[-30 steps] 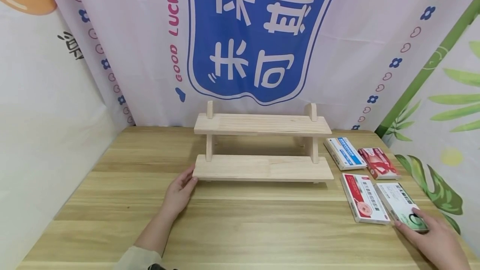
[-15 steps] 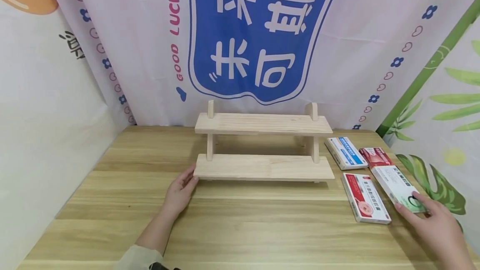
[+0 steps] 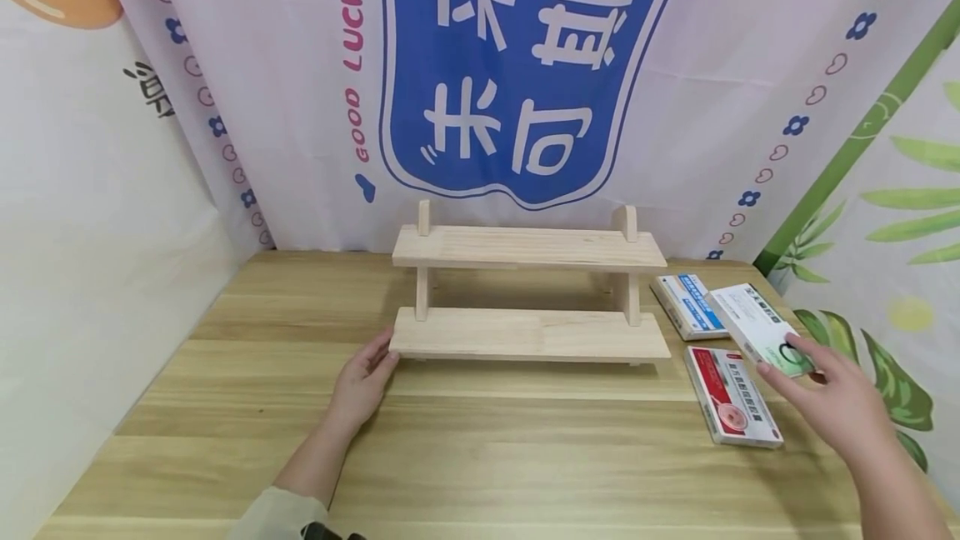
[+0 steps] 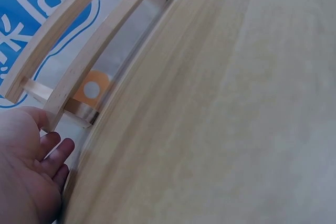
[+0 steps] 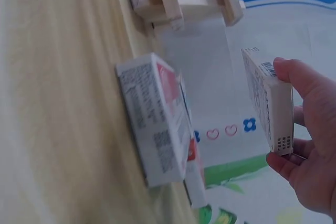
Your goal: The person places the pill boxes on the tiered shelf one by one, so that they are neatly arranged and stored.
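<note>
Green box (image 3: 759, 328) lifted, clear of table edge (image 3: 847, 373)

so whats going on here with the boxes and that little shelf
A person sits at a wooden table. Their right hand holds a white and green box lifted off the table, above the other boxes. The left hand rests against the left end of the lower board of a two-tier wooden shelf. A red and white box and a blue and white box lie flat beside the shelf.

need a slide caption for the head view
Right hand lifts a white-green box off the table; left hand touches the wooden rack.
</note>
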`<state>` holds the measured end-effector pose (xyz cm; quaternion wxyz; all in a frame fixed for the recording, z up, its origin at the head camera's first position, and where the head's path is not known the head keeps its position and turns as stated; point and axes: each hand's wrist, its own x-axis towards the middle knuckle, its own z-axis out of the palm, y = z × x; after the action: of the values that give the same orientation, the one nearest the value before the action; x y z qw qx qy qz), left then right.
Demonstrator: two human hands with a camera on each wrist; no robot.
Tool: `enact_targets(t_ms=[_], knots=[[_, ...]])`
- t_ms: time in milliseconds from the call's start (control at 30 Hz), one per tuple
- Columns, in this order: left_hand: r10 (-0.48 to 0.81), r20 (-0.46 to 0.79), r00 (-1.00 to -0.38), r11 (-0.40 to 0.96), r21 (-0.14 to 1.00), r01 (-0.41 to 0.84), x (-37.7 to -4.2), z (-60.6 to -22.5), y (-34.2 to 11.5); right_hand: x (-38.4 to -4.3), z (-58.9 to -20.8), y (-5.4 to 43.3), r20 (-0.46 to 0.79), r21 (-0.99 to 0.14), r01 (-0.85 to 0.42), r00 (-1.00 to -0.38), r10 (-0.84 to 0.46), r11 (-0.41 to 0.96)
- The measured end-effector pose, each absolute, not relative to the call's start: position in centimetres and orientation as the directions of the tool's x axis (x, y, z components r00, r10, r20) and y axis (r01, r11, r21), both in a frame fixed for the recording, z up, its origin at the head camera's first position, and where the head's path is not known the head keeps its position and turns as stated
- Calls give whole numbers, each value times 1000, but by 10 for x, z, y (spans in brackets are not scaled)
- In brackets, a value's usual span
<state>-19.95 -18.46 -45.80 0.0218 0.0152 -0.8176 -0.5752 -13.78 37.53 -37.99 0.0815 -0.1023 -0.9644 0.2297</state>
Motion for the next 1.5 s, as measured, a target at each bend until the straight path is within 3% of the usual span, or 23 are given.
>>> enact_targets(t_ms=[367,867,1500], knots=[[-45,17,-999,347,938,0,-200,-460,-185,-165,-353,340,200,-479,-23,-976,84,878],[-48,18,-999,353,936,0,-199,-461,-184,-196,-326,272,114,-519,-61,-993,-2,853],[-55,51,-997,341,940,29,-198,-460,-185,-233,-320,205,132,-578,-201,-979,-153,791]])
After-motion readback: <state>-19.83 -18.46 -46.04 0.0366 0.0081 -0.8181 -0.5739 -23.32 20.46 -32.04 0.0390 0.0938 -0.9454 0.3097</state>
